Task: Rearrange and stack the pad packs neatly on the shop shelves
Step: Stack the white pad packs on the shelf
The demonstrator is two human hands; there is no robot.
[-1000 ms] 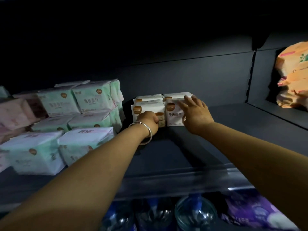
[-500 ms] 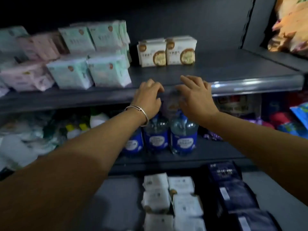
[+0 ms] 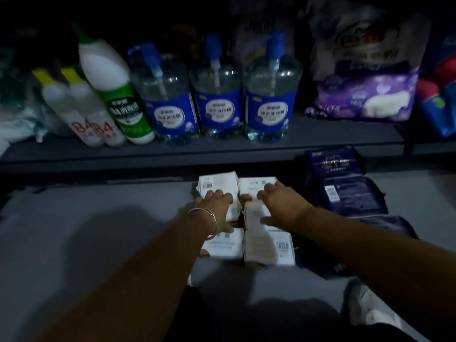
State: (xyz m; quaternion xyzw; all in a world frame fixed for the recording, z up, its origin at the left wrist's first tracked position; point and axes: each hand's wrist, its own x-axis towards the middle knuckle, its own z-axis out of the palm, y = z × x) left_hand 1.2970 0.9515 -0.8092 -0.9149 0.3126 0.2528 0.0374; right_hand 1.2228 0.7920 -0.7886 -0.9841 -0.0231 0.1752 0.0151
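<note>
Down on the grey floor (image 3: pixel 86 243), the white pad packs (image 3: pixel 218 185) lie in two rows just near the bottom shelf (image 3: pixel 172 154). Both hands rest on the middle packs: the left hand (image 3: pixel 217 202), bracelet (image 3: pixel 206 222) at its wrist, with fingers bent over one, the right hand (image 3: pixel 283 206) spread flat across another. Dark blue packs (image 3: pixel 352 198) lie just right. Three blue-labelled pump bottles (image 3: pixel 219 95) stand on the shelf.

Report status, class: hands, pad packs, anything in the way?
Left hand and right hand both open, resting on white packs. Packs grouped on floor, below shelf. Dark packs alongside right; nothing blocking.
</note>
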